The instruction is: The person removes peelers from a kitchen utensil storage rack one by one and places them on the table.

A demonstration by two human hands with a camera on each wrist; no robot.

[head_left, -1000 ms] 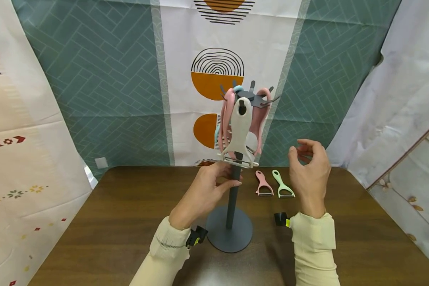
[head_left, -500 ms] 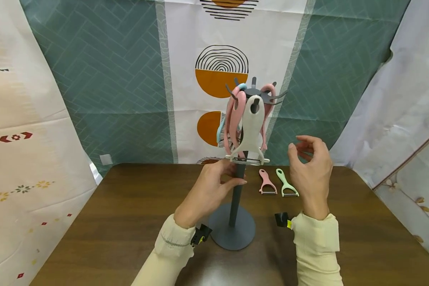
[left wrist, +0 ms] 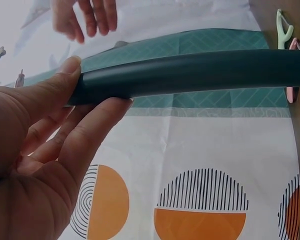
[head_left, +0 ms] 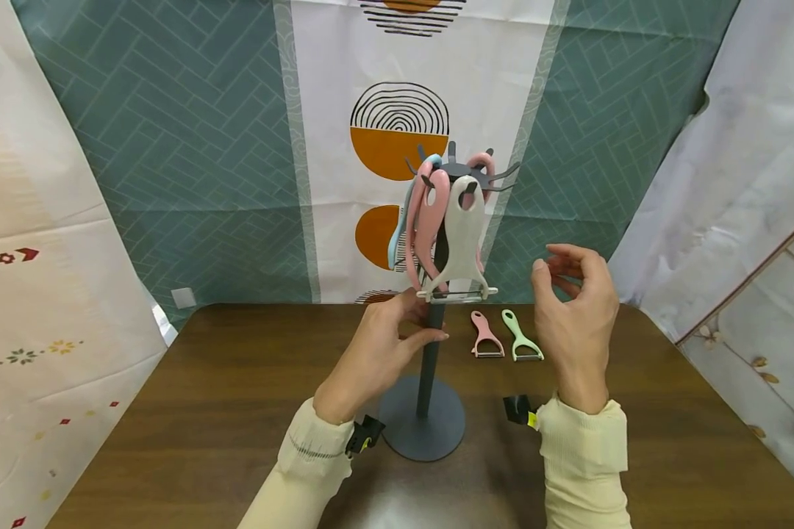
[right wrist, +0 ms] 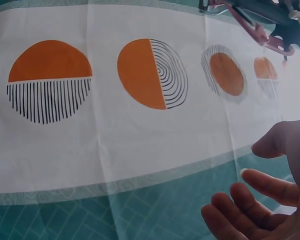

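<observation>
- you're in a pale cream left sleeve (head_left: 284, 488) and right sleeve (head_left: 585, 492), chunky folded cuffs (head_left: 582, 444)
- thin dark line (head_left: 312, 450) across your left one
- boxy black gadgets (head_left: 517, 409) at your wrists, yellow bit (head_left: 532, 419) on each
- your left hand (head_left: 377, 349) and right hand (head_left: 577, 327): bare

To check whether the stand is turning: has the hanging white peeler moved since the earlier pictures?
Yes, the white peeler has moved right in the head view, judged against the green peeler.

Stand (head_left: 428, 371), pink peeler (head_left: 484, 333), green peeler (head_left: 517, 333) on brown table (head_left: 238, 397).
</observation>
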